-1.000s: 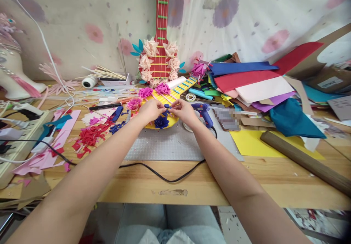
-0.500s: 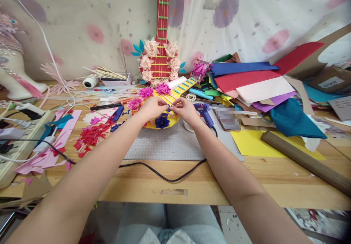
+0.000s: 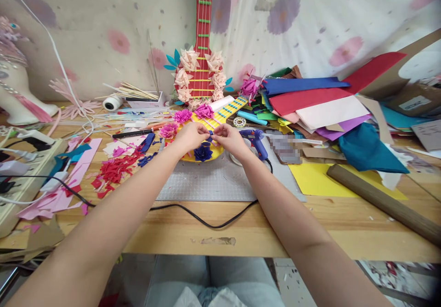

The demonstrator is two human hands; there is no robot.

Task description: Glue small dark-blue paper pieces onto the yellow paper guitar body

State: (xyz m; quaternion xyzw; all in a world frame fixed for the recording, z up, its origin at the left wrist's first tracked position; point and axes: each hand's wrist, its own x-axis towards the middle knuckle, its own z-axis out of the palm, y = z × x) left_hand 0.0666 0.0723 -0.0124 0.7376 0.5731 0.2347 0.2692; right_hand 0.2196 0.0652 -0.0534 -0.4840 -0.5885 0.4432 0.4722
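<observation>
My left hand and my right hand meet fingertip to fingertip above a yellow paper ukulele. Between them they pinch a small piece of dark blue paper, mostly covered by the fingers. Just below the fingers, a finished dark blue paper flower sits on the ukulele's body. Pink and magenta paper flowers line its left and upper edge. The neck, with blue frets, points up to the right. Part of the body is hidden under my hands.
A grey cutting mat lies beneath the ukulele. Right of my hand is a blue glue gun with a black cord, beside a phone. Red paper scraps lie left. A red ukulele stands behind; coloured paper sheets are piled right.
My right hand has shifted slightly left, bringing its fingertips closer to the left hand's at the blue paper. Otherwise the scene is nearly unchanged.
</observation>
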